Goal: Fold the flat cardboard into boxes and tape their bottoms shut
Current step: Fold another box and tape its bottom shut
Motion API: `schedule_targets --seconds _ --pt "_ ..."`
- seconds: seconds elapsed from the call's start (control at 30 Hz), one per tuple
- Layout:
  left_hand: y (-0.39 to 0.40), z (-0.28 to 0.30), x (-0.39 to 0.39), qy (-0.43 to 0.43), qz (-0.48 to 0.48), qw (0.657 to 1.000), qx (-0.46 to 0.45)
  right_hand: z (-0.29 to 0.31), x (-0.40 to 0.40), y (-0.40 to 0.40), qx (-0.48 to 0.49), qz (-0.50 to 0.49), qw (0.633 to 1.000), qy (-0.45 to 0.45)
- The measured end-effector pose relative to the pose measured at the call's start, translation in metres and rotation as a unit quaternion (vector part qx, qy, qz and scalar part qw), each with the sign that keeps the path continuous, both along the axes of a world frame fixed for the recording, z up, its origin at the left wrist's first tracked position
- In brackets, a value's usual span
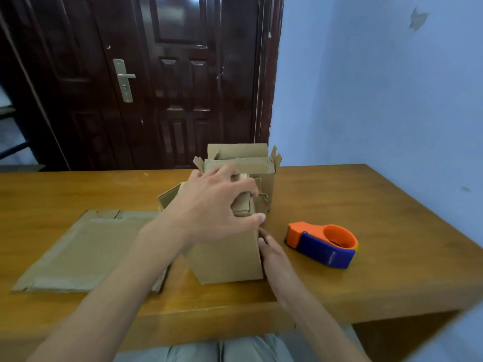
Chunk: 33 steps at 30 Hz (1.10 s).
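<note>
Box [227, 254] stands upright right in front of you on the table [366, 205], long axis vertical, its flaps [243, 205] turned up toward you. Your left hand [209, 205] lies over those flaps, fingers curled across them and thumb hooked at the near right corner, pressing them down. Your right hand [273, 253] rests flat against the box's right wall, fingers straight, bracing it. The tape gun [324, 244] lies just right of that hand, so the right is the nearer one to fetch it. Flat cardboard [83, 252] waits to the left; a second box [243, 163] stands behind.
</note>
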<state>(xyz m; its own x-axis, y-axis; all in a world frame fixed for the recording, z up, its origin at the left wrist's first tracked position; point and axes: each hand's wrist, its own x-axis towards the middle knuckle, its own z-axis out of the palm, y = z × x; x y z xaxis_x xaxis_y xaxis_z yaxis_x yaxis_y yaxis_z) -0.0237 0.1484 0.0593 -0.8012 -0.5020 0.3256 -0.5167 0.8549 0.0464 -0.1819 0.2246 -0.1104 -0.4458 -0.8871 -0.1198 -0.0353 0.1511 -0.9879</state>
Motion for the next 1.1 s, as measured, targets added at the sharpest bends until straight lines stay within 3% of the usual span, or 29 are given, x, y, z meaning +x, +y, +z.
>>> schedule_targets --seconds 0.07,0.23,0.63,0.87,0.97,1.1 --pt "0.001 -0.002 -0.003 -0.002 0.002 1.000 0.002 0.000 -0.006 -0.002 0.009 -0.005 0.993 0.122" --pt "0.015 -0.007 -0.029 -0.072 0.010 0.997 -0.007 -0.004 -0.009 0.006 -0.044 -0.034 0.982 0.178" --pt "0.011 -0.005 -0.036 -0.101 0.021 0.995 0.016 0.033 0.019 0.044 -0.220 -0.108 0.955 0.167" --pt "0.014 0.002 -0.037 -0.075 0.025 0.995 0.060 0.034 0.018 0.049 -0.178 -0.053 0.945 0.268" --pt "0.017 0.009 -0.033 -0.073 -0.011 0.994 0.086 0.038 0.012 0.046 -0.180 -0.015 0.956 0.232" --pt "0.001 0.021 -0.011 -0.030 -0.081 0.975 0.203 0.040 0.004 0.047 -0.167 0.028 0.969 0.180"
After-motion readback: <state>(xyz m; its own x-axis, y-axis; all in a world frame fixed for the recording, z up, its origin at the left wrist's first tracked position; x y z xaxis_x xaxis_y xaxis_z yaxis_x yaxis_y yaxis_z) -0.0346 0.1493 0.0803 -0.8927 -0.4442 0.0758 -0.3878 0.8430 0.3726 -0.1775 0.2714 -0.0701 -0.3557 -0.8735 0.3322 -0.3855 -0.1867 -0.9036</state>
